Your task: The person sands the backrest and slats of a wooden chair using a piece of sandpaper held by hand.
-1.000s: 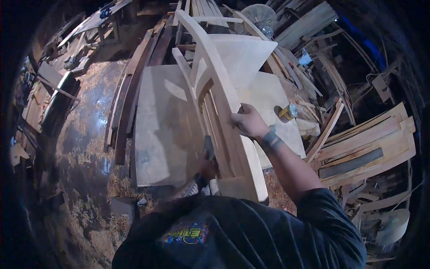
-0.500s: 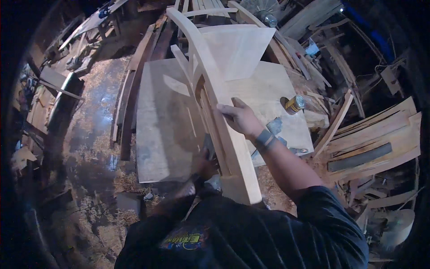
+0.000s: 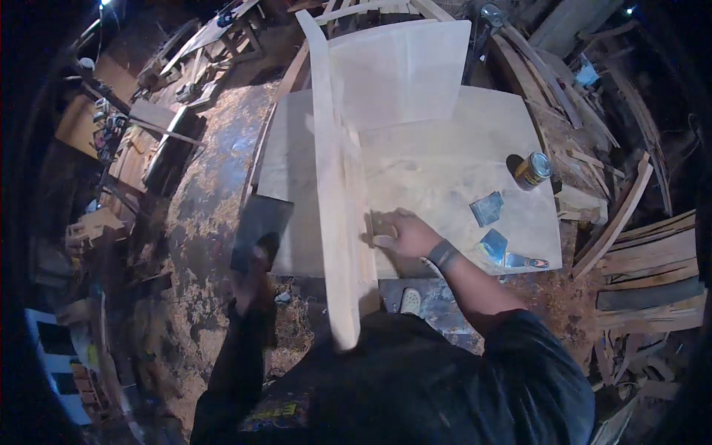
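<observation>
A pale wooden chair frame (image 3: 330,185), with a wide back panel (image 3: 400,70), stands on its side on a light board (image 3: 449,163). My left hand (image 3: 252,271) is closed on a dark flat rectangular piece (image 3: 261,221), apart from the frame on its left. My right hand (image 3: 400,231) has its fingers curled on the right side of the frame's lower rail. To its right on the board lie folded grey abrasive pieces (image 3: 486,208) and a putty knife (image 3: 525,259), with a tin can (image 3: 532,169) standing behind them.
Wood offcuts and curved planks (image 3: 645,263) crowd the right. Long boards (image 3: 293,74) run behind the light board on the left. A cluttered bench (image 3: 159,137) and a shavings-strewn floor (image 3: 208,193) are at the left. A pale shoe (image 3: 411,300) shows below the board.
My left hand has drawn the dark piece out leftward from beside the rails. My right hand has shifted down from the top member to the lower rail. The frame appears straighter in view.
</observation>
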Motion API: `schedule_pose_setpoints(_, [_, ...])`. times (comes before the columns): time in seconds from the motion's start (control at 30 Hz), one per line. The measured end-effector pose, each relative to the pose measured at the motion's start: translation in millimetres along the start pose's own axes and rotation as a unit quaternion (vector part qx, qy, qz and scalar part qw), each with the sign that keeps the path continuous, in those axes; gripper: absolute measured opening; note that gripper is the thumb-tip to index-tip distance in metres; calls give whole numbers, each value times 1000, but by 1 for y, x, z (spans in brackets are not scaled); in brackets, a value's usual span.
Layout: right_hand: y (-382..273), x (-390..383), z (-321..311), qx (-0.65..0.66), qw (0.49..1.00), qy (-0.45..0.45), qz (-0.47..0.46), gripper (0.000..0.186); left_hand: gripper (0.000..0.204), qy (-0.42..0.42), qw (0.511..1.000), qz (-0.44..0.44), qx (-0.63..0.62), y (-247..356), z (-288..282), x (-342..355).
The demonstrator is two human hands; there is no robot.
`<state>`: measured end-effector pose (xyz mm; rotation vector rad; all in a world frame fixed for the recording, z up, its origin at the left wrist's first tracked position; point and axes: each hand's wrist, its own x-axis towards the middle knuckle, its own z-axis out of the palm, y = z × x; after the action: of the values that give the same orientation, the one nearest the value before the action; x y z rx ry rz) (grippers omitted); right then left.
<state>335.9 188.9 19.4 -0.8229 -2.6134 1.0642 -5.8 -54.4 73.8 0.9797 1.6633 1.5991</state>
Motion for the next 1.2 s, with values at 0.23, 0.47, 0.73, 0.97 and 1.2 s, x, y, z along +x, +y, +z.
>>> schedule_pose_setpoints(0.23, [64,-85,13,-190,981,-21,19,79,49,-425,754,293,406,153,110,-48])
schedule_pose_setpoints(0.47, [-37,-82,-38,329,924,40,-190,84,30,-338,795,295,409,150,145,-46])
schedule_pose_setpoints(0.73, [-108,-44,-101,476,780,-229,-337,113,36,-263,887,221,307,147,145,-44])
schedule_pose_setpoints(0.97, [-131,-68,-104,327,910,-106,-233,68,40,-228,916,281,172,118,136,-31])
schedule_pose_setpoints(1.2, [-137,-75,-113,87,982,68,-151,74,31,-304,791,382,369,110,113,114])
